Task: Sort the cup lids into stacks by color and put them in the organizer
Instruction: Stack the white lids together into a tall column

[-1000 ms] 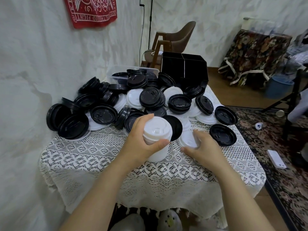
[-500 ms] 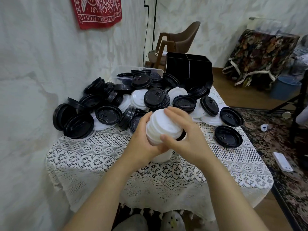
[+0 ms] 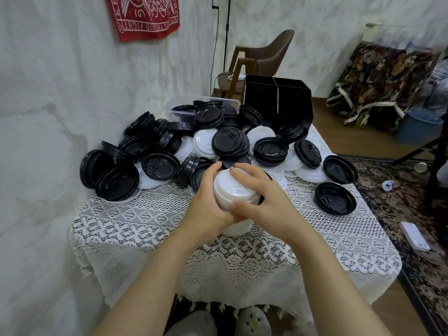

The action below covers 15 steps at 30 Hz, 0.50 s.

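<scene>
A stack of white lids (image 3: 231,192) stands on the lace tablecloth (image 3: 150,229) at the middle of the table. My left hand (image 3: 206,202) grips the stack from its left side. My right hand (image 3: 261,202) holds its top from the right, fingers curled over the uppermost lid and thumb at the front. Behind the stack lies a big pile of black lids (image 3: 228,141) mixed with white lids (image 3: 203,144). The black organizer (image 3: 276,100) stands at the table's far edge; its inside is not visible.
A clear plastic tub (image 3: 179,105) with black lids sits left of the organizer. Loose black lids (image 3: 335,198) lie at the right of the table. The wall runs along the left. A brown chair (image 3: 264,57) stands behind; a patterned rug (image 3: 412,214) covers the floor at right.
My right hand left the table at the right, carried a white lid onto the stack and now holds the stack's top. My left hand kept its grip on the stack.
</scene>
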{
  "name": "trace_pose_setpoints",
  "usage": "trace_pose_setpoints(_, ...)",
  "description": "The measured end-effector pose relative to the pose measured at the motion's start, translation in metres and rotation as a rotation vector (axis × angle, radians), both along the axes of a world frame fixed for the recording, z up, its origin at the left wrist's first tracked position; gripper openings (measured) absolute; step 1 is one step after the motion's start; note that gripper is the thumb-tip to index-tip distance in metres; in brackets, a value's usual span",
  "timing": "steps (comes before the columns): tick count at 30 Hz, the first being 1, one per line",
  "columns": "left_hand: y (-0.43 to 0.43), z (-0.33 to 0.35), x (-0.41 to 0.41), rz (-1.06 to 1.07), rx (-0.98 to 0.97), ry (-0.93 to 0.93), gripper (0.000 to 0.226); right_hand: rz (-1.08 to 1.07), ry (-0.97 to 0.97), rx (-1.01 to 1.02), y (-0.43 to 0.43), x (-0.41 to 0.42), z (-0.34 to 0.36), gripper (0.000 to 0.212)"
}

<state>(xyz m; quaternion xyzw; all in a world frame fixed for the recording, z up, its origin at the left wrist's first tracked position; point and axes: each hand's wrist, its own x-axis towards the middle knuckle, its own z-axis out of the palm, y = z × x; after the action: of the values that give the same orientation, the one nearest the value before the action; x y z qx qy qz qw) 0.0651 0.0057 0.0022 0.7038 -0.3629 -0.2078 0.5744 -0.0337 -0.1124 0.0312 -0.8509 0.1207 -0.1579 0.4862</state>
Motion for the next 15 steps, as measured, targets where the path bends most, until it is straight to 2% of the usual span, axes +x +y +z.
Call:
trace_pose_setpoints(6,-0.001,0.001,-0.004,-0.024,-0.022,-0.093,0.096,0.029,-0.003,0.173,0.001,0.001,-0.002,0.06)
trace_pose_setpoints(12,-0.002,0.002,-0.008,0.015,-0.03,-0.151,0.085,0.116,0.073,0.074,-0.008,-0.004,0.004,0.059)
trace_pose_setpoints(14,-0.002,0.003,-0.01,0.028,-0.019,-0.161,0.086,0.084,-0.036,0.127,-0.013,-0.008,0.008,0.048)
trace_pose_setpoints(15,-0.001,0.003,-0.011,0.035,-0.019,-0.163,0.086,-0.026,-0.154,0.169,-0.018,-0.008,0.007,0.043)
